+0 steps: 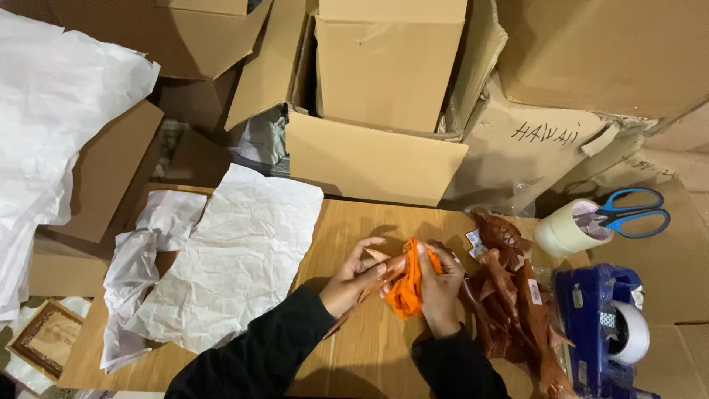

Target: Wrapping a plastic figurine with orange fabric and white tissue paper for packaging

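Note:
My left hand (353, 279) and my right hand (440, 284) meet over a wooden table (354, 355). Between them is a small brown wooden carving (374, 284), partly wrapped in orange netting (408, 284). The right hand grips the orange netting, and the left hand holds the carving's pointed end. Both arms wear black sleeves. Most of the carving is hidden by the netting and my fingers.
Several brown carved wooden fish (509, 295) lie right of my hands. Crumpled white paper (240, 255) covers the table's left. A tape roll (565, 229), blue-handled scissors (628, 210) and a blue tape dispenser (602, 325) sit at right. Cardboard boxes (384, 96) stand behind.

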